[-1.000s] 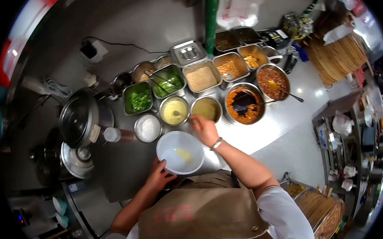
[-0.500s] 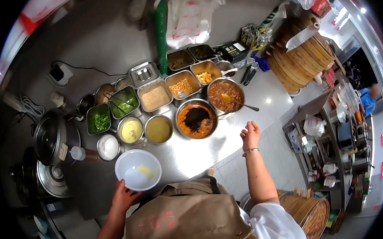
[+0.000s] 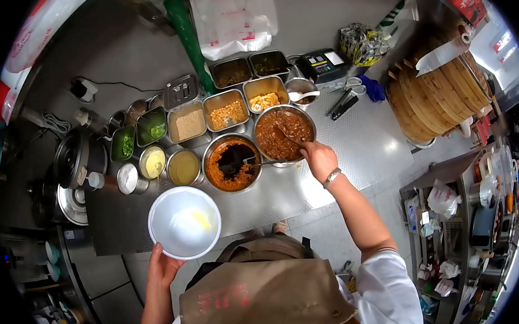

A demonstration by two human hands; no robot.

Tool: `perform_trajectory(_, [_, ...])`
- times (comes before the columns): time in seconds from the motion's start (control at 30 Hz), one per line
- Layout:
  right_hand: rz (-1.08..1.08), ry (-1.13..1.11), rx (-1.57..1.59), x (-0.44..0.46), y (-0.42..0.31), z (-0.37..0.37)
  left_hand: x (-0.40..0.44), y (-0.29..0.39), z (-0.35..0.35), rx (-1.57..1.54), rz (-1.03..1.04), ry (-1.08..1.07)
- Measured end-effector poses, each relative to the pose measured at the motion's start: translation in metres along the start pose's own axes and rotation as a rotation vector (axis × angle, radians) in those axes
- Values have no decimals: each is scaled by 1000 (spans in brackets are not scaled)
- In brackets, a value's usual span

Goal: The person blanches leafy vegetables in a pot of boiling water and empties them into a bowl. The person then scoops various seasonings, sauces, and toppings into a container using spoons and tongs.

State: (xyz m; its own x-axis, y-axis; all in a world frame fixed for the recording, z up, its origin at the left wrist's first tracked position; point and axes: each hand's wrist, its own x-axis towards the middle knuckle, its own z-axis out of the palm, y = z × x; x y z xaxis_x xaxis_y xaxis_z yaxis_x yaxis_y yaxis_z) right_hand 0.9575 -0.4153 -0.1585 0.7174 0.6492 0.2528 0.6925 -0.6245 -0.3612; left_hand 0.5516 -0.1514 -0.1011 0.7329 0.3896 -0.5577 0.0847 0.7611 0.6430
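Note:
My left hand [image 3: 165,265] grips the near rim of a white plastic bowl [image 3: 171,224], thumb at the edge and fingers underneath. A smear of pale yellow sauce [image 3: 201,219] lies inside that bowl. My right hand [image 3: 320,160] is closed around the handle of a spoon [image 3: 291,137], whose head is sunk in a chunky red-brown sauce [image 3: 273,124]. This sauce fills a round steel bowl [image 3: 313,122]. Just left stands another steel bowl [image 3: 208,183] with dark chili oil and a second utensil [image 3: 266,163] resting in it.
Steel pans of peanuts [image 3: 228,114], a beige powder [image 3: 189,126] and chopped greens [image 3: 127,146] line the steel counter [image 3: 354,156]. Scissors [image 3: 355,86] and a card terminal [image 3: 323,65] sit at the back right. Bamboo steamers [image 3: 437,100] stand at the right.
My right hand has reached forward and left from the counter's right side and taken the spoon in the red-brown sauce. The white bowl, now gripped by my left hand, appears slightly raised.

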Motion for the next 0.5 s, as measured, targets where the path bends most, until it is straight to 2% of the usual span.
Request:
perform_trajectory(0.07, [-90, -17, -91, -3, 4, 3, 4, -5, 12, 17, 13, -1])
perform_trajectory(0.2, [-237, -10, 60, -29, 11, -27, 17, -12, 35, -13, 33, -80])
perform_trajectory(0.33, [-174, -68, 212, -23, 38, -59, 20, -21, 53, -5, 33, -83])
perform_trajectory(0.43, [-157, -12, 190, -10, 51, -45, 16, -41, 91, 81, 21, -71])
perform_trajectory(0.5, [-161, -96, 253, -5, 58, -34, 18, -61, 112, 93, -28, -91])
